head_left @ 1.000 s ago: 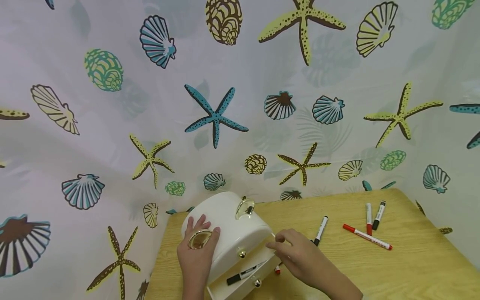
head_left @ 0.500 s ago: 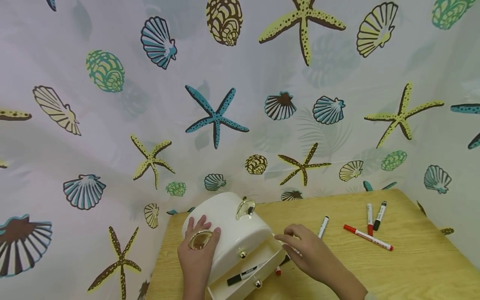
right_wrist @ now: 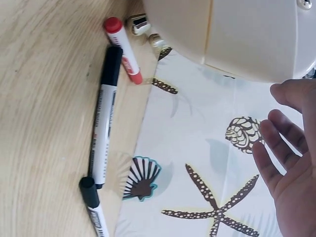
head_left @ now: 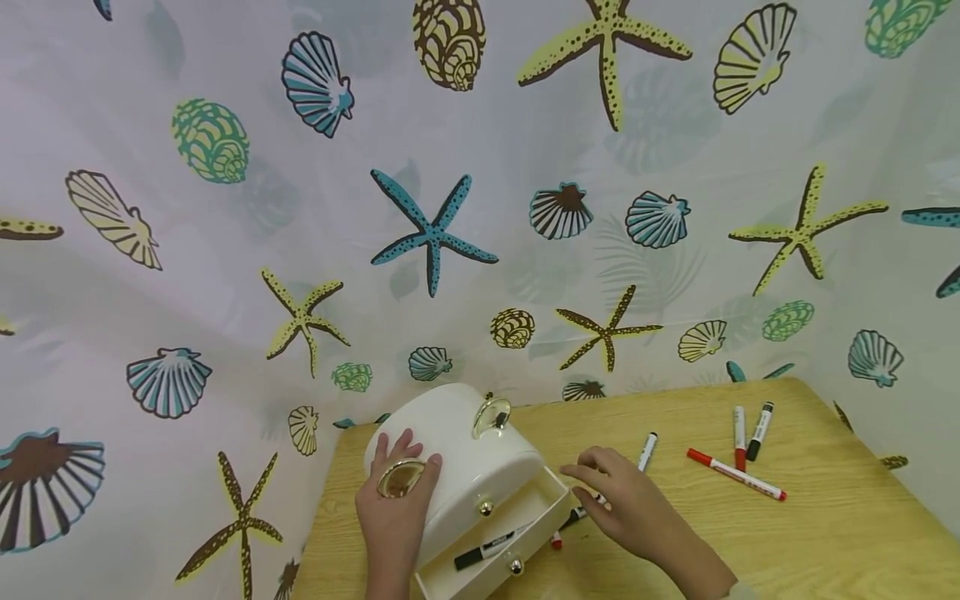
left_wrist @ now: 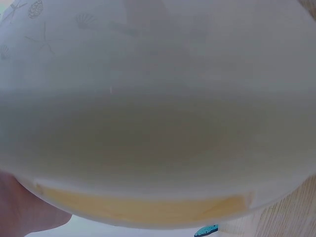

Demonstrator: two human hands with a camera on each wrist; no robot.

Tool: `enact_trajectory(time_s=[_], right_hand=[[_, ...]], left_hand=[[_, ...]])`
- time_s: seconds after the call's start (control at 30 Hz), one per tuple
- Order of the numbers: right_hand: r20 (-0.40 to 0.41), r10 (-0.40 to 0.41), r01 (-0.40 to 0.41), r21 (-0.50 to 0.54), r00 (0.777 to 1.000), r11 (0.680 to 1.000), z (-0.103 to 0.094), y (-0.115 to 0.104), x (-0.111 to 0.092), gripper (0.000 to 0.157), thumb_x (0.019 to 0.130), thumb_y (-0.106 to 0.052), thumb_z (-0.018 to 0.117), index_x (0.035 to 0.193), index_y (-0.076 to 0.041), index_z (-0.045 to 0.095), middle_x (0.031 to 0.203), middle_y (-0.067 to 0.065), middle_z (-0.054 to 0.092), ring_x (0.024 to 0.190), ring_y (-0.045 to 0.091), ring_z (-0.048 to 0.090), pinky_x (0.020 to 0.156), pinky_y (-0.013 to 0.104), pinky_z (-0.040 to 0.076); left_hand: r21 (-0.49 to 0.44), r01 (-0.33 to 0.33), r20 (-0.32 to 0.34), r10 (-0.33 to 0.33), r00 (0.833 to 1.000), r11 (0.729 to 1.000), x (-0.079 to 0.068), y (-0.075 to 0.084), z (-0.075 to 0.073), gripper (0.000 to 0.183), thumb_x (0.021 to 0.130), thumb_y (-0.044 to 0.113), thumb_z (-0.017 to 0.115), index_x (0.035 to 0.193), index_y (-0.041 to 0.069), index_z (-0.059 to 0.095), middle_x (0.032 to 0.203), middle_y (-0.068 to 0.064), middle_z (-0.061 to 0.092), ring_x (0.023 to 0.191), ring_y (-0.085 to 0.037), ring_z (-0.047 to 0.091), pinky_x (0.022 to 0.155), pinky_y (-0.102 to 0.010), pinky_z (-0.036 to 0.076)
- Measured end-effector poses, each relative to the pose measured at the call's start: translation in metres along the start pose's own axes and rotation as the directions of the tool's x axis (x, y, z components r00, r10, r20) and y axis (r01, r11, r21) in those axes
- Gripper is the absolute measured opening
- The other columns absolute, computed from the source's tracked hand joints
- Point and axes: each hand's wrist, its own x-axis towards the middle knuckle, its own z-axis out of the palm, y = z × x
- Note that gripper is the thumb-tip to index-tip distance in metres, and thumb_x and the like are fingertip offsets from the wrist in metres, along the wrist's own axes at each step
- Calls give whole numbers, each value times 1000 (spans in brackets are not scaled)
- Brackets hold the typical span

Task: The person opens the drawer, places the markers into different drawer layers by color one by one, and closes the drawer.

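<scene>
A white rounded box with drawers (head_left: 450, 417) stands on the table, with gold loops on its body and gold knobs on its drawers. Its lower drawer (head_left: 480, 575) is pulled out, and a black-capped marker (head_left: 487, 550) lies inside. My left hand (head_left: 393, 517) rests on the box with fingers and thumb spread around one gold loop (head_left: 401, 479). Just right of the drawer's corner is my right hand (head_left: 626, 504), its fingers loosely bent and holding nothing; whether a fingertip touches the drawer I cannot tell. White box surface fills most of the left wrist view.
Beside the box lie a red-capped marker (right_wrist: 123, 49) and a black-capped marker (right_wrist: 104, 123), with another black-capped marker (right_wrist: 93, 202) beyond. Farther right on the wooden table (head_left: 825, 533) are a red marker (head_left: 735, 475) and two others. A shell-patterned curtain (head_left: 525, 292) hangs behind.
My right hand has drawn back to the right from over the drawer's end, so the drawer's right corner shows. My left hand and the box have stayed in place.
</scene>
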Motion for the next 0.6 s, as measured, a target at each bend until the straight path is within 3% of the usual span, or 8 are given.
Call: enact_trajectory(time_s=[0.27,0.5,0.6], right_hand=[[27,48,-49,22,998,999,14,7,-8,31,80,-13,81,107,-23,71,100,-13,58,88,-1,49,68,18,50],[45,68,-69,14,997,998,31,20,-19,30,81,-14,81,107,-24,71,99,-15,56,88,-1,49,68,17,50],[54,70,-71,5,996,997,38,25,-22,29,81,-16,80,107,-25,70,99,-15,56,87,-1,49,68,18,50]], left_hand=[[6,-13,-7,13,1000,1000,1,-1,0,42,68,55,84,97,26,74,125,18,65,145,-3,27,124,-47,20],[-1,-37,-22,37,999,999,1,-1,1,43,68,53,85,99,26,74,124,16,66,146,-5,29,125,-50,12],[-7,-26,-11,26,1000,1000,0,-1,0,42,68,54,85,98,26,74,124,18,66,145,-3,28,125,-47,16]])
